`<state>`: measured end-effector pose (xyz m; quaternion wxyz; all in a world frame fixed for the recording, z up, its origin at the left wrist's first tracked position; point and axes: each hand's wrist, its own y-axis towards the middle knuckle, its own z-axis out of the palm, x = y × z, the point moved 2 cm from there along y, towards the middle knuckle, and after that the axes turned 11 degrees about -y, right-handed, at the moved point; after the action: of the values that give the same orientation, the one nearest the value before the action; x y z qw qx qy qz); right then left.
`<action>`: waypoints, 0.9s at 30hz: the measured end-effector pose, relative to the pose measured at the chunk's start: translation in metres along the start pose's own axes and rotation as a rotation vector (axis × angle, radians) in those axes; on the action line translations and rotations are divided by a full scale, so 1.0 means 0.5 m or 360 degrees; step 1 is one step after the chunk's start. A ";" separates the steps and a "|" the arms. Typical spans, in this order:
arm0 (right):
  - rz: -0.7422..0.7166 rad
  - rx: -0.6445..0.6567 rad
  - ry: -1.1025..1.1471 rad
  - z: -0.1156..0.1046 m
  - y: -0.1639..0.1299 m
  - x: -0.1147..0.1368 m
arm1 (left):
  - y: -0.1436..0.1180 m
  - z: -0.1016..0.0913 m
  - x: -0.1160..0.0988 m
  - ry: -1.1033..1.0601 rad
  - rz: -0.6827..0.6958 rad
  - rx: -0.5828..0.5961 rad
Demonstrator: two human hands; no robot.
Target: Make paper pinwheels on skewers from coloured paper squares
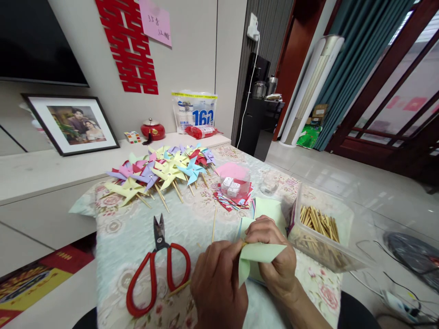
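Observation:
Above the front part of the table, a pale green paper pinwheel (pixel 262 252) with folded blades is between my two hands. My left hand (pixel 219 278) has its fingers closed on the left side of the paper, near the middle of the pinwheel. The curled fingers of my right hand (pixel 276 256) grip the paper from the right. A thin wooden stick (pixel 180 288) shows just left of my left hand; whether the hand holds it I cannot tell. Close by on the left lie red-handled scissors (pixel 159 265), blades apart.
Finished pinwheels (pixel 168 171) in several colours lie at the back left. A clear box (pixel 236 185) rests on coloured paper pieces (pixel 226 201). Green sheets (pixel 270 211) lie behind my right hand. On the right stands a plastic bin (pixel 329 249) of wooden sticks (pixel 318 221); a loose stick (pixel 214 224) lies mid-table.

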<state>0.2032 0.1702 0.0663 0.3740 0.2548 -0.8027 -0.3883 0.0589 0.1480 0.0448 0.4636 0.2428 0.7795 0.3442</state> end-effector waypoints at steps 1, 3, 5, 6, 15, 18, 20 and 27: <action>0.0005 0.0017 -0.0001 -0.001 0.000 -0.003 | 0.000 0.003 0.001 0.0004 -0.0005 0.0007; 0.0034 0.0088 0.0018 -0.003 0.002 -0.010 | 0.001 0.008 0.001 0.0003 -0.0008 0.0019; 0.0111 0.0182 0.0086 -0.007 0.006 -0.019 | 0.003 0.014 -0.002 -0.0021 0.0002 0.0028; 0.0168 0.0226 0.0140 -0.010 0.007 -0.024 | 0.005 0.016 -0.004 -0.0038 0.0008 0.0037; 0.0556 0.0447 0.0464 -0.020 0.009 -0.048 | 0.013 0.023 -0.010 -0.0062 -0.0106 0.0089; 0.0601 0.0514 0.0458 -0.021 0.010 -0.048 | 0.019 0.023 -0.010 -0.0037 -0.0181 0.0074; 0.0634 0.0551 0.0466 -0.023 0.010 -0.047 | 0.023 0.023 -0.012 -0.0053 -0.0237 0.0074; 0.0809 0.0628 0.0472 -0.028 0.007 -0.046 | 0.018 0.028 0.003 -0.0527 -0.0831 0.0262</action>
<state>0.2276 0.1822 0.0660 0.5147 0.1677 -0.8371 -0.0790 0.0713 0.1591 0.0463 0.6356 0.1239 0.7547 0.1050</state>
